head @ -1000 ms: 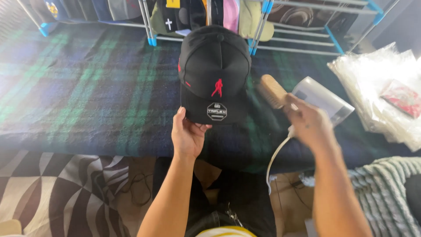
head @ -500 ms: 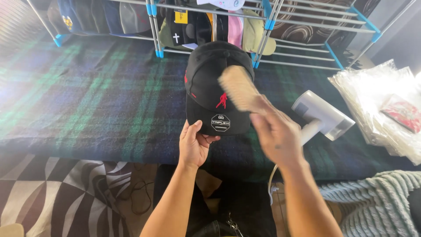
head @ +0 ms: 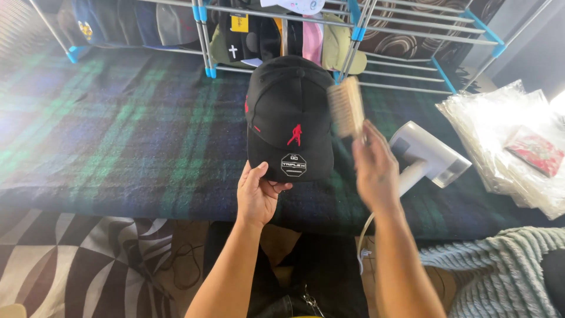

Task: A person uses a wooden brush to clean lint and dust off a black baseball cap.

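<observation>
- The left hand (head: 256, 197) holds a black cap (head: 288, 115) by the front edge of its brim, thumb on top and fingers curled beneath, pinching the brim.
- The cap sits over a surface covered with a dark blue and green plaid cloth (head: 118, 129), brim toward the person and crown away from them.
- A small red figure (head: 295, 135) is stitched on the front of the cap, and a round black sticker (head: 294, 165) lies on the brim, just above the left thumb.
- The right hand (head: 375, 168) is closed around the handle of a wooden brush (head: 346, 107); both are blurred, so the exact set of the fingers cannot be told beyond a closed grip.
- The brush head stands at the right side of the cap's crown, touching it or just beside it; the blur hides which.
- A white handheld appliance (head: 428, 154) lies on the cloth just right of the right hand, with a white cord (head: 366, 229) hanging off the near edge.
- Clear plastic bags (head: 500, 135) are stacked at the far right, one showing a red item (head: 536, 150) inside.
- A metal rack with blue joints (head: 203, 35) stands behind the cap, with more caps (head: 247, 41) hanging from it.
- A grey ribbed blanket (head: 494, 271) shows at the lower right, and a black and white patterned rug (head: 70, 265) at the lower left.
</observation>
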